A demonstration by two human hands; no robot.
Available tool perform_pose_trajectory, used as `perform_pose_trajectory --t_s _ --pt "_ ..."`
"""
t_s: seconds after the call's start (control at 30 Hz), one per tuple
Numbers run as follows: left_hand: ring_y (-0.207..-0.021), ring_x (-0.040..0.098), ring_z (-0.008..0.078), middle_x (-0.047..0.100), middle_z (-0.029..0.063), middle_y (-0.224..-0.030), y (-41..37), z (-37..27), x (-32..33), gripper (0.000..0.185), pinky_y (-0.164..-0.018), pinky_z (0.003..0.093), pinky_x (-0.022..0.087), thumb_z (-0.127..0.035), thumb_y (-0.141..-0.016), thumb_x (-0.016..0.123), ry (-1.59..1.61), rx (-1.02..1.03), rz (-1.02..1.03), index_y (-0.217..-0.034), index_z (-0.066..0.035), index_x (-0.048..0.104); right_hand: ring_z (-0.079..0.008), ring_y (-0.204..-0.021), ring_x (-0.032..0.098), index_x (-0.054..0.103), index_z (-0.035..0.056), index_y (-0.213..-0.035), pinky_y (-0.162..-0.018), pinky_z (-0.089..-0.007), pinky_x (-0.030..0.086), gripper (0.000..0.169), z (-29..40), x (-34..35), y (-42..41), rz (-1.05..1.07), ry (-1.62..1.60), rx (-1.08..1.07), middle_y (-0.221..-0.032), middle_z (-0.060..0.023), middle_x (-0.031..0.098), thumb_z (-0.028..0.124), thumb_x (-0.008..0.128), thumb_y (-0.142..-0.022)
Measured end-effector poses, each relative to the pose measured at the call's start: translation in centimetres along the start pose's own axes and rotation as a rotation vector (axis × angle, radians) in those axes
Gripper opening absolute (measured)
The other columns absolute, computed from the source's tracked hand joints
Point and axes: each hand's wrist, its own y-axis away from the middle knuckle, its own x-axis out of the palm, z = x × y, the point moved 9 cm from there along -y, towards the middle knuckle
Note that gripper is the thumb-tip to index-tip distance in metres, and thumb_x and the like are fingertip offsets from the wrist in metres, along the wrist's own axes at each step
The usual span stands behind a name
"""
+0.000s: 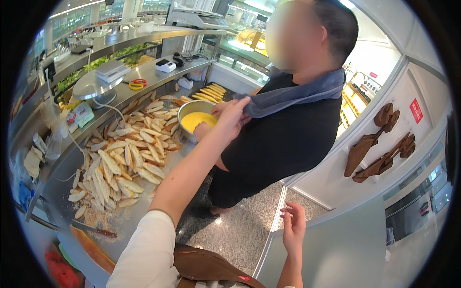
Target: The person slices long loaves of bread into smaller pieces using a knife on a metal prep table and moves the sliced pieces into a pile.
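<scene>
My left hand reaches out to a co-worker and pinches the end of a grey-blue towel draped round that person's neck. My right hand is raised over the floor at the lower right, fingers apart and bent, holding nothing. Beyond my left forearm, the co-worker's hands are at a metal bowl of yellow liquid. A large heap of sliced bread lies on the steel worktable, left of my arm. Behind the bowl is a dark tray with yellow-coated bread pieces.
A knife with a brown handle lies among crumbs near a long loaf. The steel shelf holds a kitchen scale, red and yellow scissors and cables. The co-worker stands close in front. Brown aprons hang on the right wall.
</scene>
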Motion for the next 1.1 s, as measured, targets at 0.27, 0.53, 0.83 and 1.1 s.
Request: perform_pose_trajectory --t_s 0.27,0.53,0.83,1.1 --pt "-0.103 0.062 0.0145 0.067 0.0044 -0.108 7.6 -21.3 12.1 0.032 -0.09 0.0278 0.046 -0.033 -0.097 0.061 0.146 1.011 0.466 -0.114 -0.006 0.059 -0.0184 -0.097 0.065 0.053 -0.0011 -0.123 -0.078 -0.0286 0.056 0.025 -0.6 -4.6 -3.5 -0.153 0.071 0.049 -0.12 -0.0112 0.052 0.002 0.052 -0.098" --pt "-0.119 0.053 0.0367 0.056 0.0248 -0.126 0.8 -28.9 28.6 0.04 -0.1 0.036 0.041 -0.023 -0.099 0.044 -0.879 1.493 0.352 -0.129 0.003 0.051 -0.0178 -0.097 0.064 0.051 -0.0009 -0.126 -0.08 -0.0292 0.054 0.028 0.0 -1.7 -6.3 -0.218 0.158 0.05 -0.122 -0.0108 0.054 0.003 0.051 -0.098" --pt "-0.109 0.055 0.0249 0.059 0.0148 -0.117 -5.5 -26.0 28.8 0.04 -0.093 0.0308 0.044 -0.031 -0.099 0.049 -0.72 0.914 0.478 -0.121 0.002 0.058 -0.0163 -0.097 0.064 0.053 -0.0002 -0.124 -0.08 -0.0287 0.053 0.027 -1.2 -1.5 -6.0 -0.285 0.105 0.132 -0.118 -0.0098 0.053 0.0 0.052 -0.097" --pt "-0.09 0.062 0.0112 0.068 0.0044 -0.096 -5.7 -26.0 26.9 0.038 -0.082 0.0245 0.047 -0.035 -0.1 0.054 -0.566 0.923 0.282 -0.107 0.001 0.068 -0.0202 -0.098 0.063 0.055 0.0016 -0.123 -0.083 -0.031 0.051 0.029 -2.2 -0.4 -5.6 -0.333 0.025 0.125 -0.117 -0.0124 0.055 0.005 0.058 -0.095"
